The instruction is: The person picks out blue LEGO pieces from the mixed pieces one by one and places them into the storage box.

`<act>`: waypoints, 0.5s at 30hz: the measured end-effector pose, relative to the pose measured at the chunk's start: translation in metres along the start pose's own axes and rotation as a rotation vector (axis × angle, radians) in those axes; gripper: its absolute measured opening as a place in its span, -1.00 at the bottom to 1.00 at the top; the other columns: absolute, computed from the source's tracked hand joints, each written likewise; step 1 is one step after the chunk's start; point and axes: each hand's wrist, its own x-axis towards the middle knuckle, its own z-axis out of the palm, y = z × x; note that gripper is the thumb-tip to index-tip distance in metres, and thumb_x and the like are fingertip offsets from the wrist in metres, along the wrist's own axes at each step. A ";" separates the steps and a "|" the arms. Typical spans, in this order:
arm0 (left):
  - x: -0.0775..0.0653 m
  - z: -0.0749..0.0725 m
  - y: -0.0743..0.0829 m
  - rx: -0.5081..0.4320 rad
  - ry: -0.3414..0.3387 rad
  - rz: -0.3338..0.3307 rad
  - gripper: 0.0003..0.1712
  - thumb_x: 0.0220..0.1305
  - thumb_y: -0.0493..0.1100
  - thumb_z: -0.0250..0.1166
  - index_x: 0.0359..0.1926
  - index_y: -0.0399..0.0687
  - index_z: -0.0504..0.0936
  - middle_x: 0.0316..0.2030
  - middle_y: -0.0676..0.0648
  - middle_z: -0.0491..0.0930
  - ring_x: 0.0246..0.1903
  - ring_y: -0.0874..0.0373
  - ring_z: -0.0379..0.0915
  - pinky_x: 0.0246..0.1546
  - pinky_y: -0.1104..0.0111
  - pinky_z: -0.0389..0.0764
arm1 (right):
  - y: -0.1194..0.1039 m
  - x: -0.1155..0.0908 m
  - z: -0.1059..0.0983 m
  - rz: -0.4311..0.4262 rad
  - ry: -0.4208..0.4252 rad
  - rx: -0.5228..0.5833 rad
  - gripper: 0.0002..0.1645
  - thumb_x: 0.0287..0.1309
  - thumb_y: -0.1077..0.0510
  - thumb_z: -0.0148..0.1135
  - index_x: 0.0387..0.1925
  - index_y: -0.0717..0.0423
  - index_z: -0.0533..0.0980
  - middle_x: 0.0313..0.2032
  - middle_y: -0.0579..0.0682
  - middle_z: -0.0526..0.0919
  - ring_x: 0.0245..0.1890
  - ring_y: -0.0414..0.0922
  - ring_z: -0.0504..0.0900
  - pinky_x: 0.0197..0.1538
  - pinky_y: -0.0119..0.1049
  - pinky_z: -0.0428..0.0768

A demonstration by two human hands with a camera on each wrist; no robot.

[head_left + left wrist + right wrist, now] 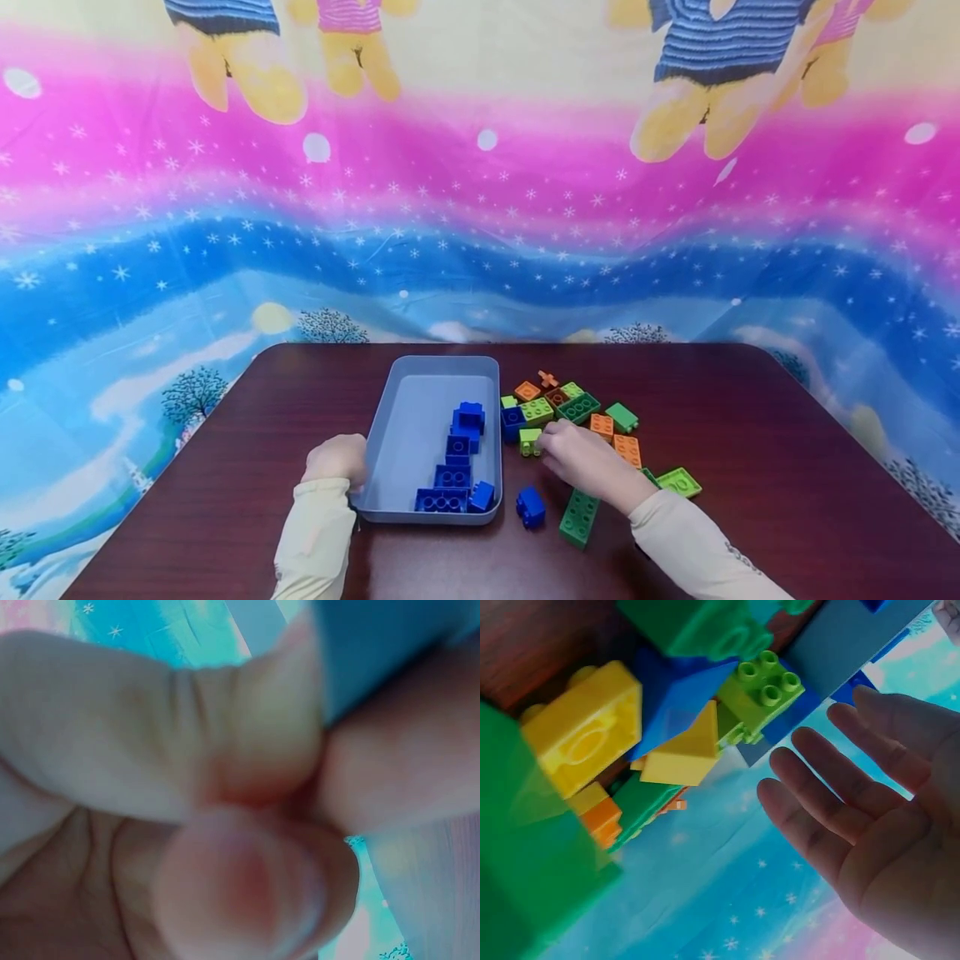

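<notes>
My left hand [334,460] grips the near left wall of a grey-blue tray [381,433]. In the left wrist view, thumb and curled fingers close around the tray wall [375,652]. Several blue bricks [442,500] lie along the tray's right side. Over the loose bricks, my right hand [588,460] holds nothing, its fingers [810,817] extended and slightly spread in the right wrist view. A lime green brick [529,442] is nearest its fingertips. Just right of the tray lies a blue brick [531,507], with a long green brick [579,518] beside it.
Orange bricks [627,451], green bricks [622,417] and a flat lime brick [678,482] spread right of the tray. Another blue brick [513,423] sits against the tray's right wall. Yellow bricks [585,727] show up close in the right wrist view. A printed cloth [480,208] hangs behind the table [750,400].
</notes>
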 end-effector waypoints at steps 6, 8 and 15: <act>0.005 0.003 -0.003 0.018 -0.011 -0.006 -0.80 -0.25 -0.45 0.29 -0.69 -0.16 0.44 -0.68 -0.08 0.38 -0.65 0.09 0.27 -0.70 0.25 0.33 | 0.008 -0.006 0.001 0.052 -0.083 0.031 -0.90 -0.09 0.30 0.31 -0.44 0.17 0.56 -0.51 -0.06 0.45 -0.49 -0.20 0.42 -0.50 -0.44 0.44; 0.000 -0.001 0.001 0.012 -0.012 -0.002 -0.80 -0.25 -0.46 0.30 -0.69 -0.17 0.44 -0.69 -0.08 0.38 -0.65 0.09 0.28 -0.69 0.24 0.35 | 0.010 -0.009 0.000 0.081 -0.110 0.045 -0.87 -0.09 0.30 0.31 -0.39 0.19 0.56 -0.47 -0.03 0.48 -0.46 -0.17 0.45 -0.48 -0.42 0.45; -0.009 -0.007 0.004 0.010 -0.003 0.019 -0.80 -0.20 -0.45 0.27 -0.70 -0.17 0.43 -0.71 -0.06 0.36 -0.66 0.11 0.24 -0.67 0.28 0.33 | 0.018 -0.014 -0.004 0.174 -0.144 0.045 -0.78 -0.10 0.34 0.30 -0.30 0.26 0.55 -0.38 0.05 0.53 -0.40 -0.08 0.52 -0.44 -0.33 0.51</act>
